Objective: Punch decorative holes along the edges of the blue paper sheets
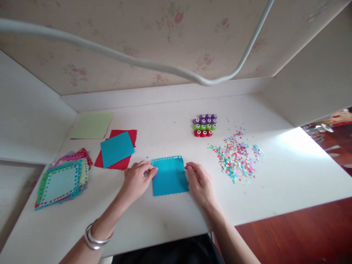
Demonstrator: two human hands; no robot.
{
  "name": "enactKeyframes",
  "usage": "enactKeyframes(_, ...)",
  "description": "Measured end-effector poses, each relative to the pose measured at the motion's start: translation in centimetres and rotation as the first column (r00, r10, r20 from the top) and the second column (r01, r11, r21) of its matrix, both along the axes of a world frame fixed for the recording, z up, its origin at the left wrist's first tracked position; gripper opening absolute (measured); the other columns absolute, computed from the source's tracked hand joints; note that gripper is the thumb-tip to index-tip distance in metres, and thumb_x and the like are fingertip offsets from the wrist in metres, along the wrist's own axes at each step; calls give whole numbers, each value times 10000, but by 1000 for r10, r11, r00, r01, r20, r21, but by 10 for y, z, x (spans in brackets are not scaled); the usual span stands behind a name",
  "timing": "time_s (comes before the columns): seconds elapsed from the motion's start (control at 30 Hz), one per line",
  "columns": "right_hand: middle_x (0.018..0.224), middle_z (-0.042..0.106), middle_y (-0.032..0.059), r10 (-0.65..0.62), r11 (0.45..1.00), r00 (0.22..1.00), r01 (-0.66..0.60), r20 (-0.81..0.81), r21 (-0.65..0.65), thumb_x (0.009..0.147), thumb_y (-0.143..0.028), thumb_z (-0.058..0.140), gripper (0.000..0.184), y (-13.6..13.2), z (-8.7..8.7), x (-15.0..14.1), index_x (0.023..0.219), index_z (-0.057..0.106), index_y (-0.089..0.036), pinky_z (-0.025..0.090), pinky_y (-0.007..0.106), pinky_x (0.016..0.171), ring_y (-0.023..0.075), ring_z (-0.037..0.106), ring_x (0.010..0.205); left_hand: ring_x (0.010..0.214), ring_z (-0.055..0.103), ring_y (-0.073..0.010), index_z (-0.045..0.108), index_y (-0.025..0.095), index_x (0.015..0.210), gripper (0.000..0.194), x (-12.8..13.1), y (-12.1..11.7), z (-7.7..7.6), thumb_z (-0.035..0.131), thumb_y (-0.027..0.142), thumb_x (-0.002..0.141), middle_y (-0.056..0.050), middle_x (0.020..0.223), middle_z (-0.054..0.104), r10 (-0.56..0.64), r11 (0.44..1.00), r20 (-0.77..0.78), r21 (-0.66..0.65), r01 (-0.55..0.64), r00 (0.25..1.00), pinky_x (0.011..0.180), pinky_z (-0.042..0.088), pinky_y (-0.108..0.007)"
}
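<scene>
A square sheet of blue paper (169,178) lies in front of me, with a row of punched holes along its top edge and small scalloped cuts along the bottom. My left hand (139,177) pinches its left edge between thumb and fingers. A small purple patch shows by that thumb; what it is I cannot make out. At the right edge, my right hand (200,182) has its fingers curled closed on the sheet. Up and to the left, a plain blue sheet (117,148) rests on red paper (132,138) with scalloped edges.
Punched sheets in several colours (62,183) are piled at the left, with pale green paper (92,125) behind. Small purple, green and red craft punches (203,127) stand in rows at the back. Loose confetti (238,157) covers the right side. A white cable (154,66) hangs across the wall.
</scene>
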State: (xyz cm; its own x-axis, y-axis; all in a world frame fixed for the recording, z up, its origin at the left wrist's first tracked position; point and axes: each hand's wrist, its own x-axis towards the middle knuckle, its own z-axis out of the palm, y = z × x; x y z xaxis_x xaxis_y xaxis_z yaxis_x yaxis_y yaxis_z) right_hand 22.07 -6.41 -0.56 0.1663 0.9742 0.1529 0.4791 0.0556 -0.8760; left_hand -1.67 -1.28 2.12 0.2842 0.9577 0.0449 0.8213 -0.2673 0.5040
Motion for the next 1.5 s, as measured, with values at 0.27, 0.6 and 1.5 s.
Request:
enactKeyframes(0.27,963,713,71,30,1000,996,-30,79,1,996,-369,451,246,6,-3,-2,1038,653,-236,532,368,822,221,664,895,1003,669,-220,718,248,1020,254,-22,-6,-11,512,385,964,-57,1066,736,20,992,110,123,-33,994,894,519,-370)
enactKeyframes(0.6,1234,649,88,184,956,818,-278,545,94,954,-318,538,289,5,0,-14,1210,667,-285,506,465,906,284,574,1118,973,703,-224,637,235,1194,297,-38,-17,-25,582,331,919,-86,1100,736,0,984,172,175,-31,985,847,572,-352)
enactKeyframes(1.5,1192,686,66,672,737,725,-674,150,-47,981,-271,536,300,5,64,-45,1260,646,-281,512,311,940,193,642,1095,972,691,-207,448,257,1370,396,-10,-62,-12,497,293,979,-82,1101,695,-153,962,284,263,76,947,827,596,-331)
